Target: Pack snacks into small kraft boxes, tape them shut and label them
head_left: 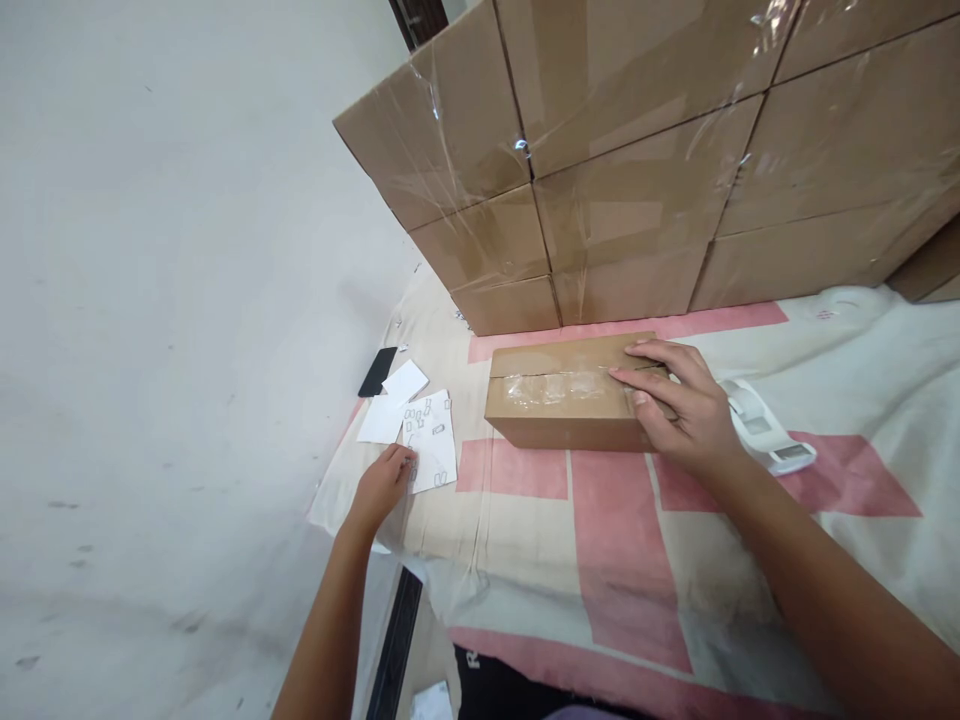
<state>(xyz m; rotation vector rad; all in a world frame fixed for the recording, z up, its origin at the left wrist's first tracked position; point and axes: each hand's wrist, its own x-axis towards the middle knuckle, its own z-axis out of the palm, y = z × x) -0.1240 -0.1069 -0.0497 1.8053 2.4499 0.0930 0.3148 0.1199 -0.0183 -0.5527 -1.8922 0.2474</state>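
Note:
A closed brown cardboard box (pixel 555 432) lies on the cloth, with clear tape (pixel 555 388) across its top seam. My right hand (pixel 682 405) rests on the box's right end, its fingers spread over the top. Just beyond that hand, partly hidden by it, is a white tape dispenser (pixel 772 435). To the left, my left hand (pixel 385 485) has its fingers drawn together at the left edge of a white sheet of paper with small outlined marks (pixel 435 440), seemingly pinching it. Plain white papers (pixel 381 420) lie partly under that sheet.
Behind the box rises a wall of stacked, plastic-wrapped cartons (pixel 622 220). A black phone-like object (pixel 377 372) lies beside the papers, near the white wall (pixel 187 300). Under everything is a pink and cream cloth (pixel 622 560), hanging over the front edge.

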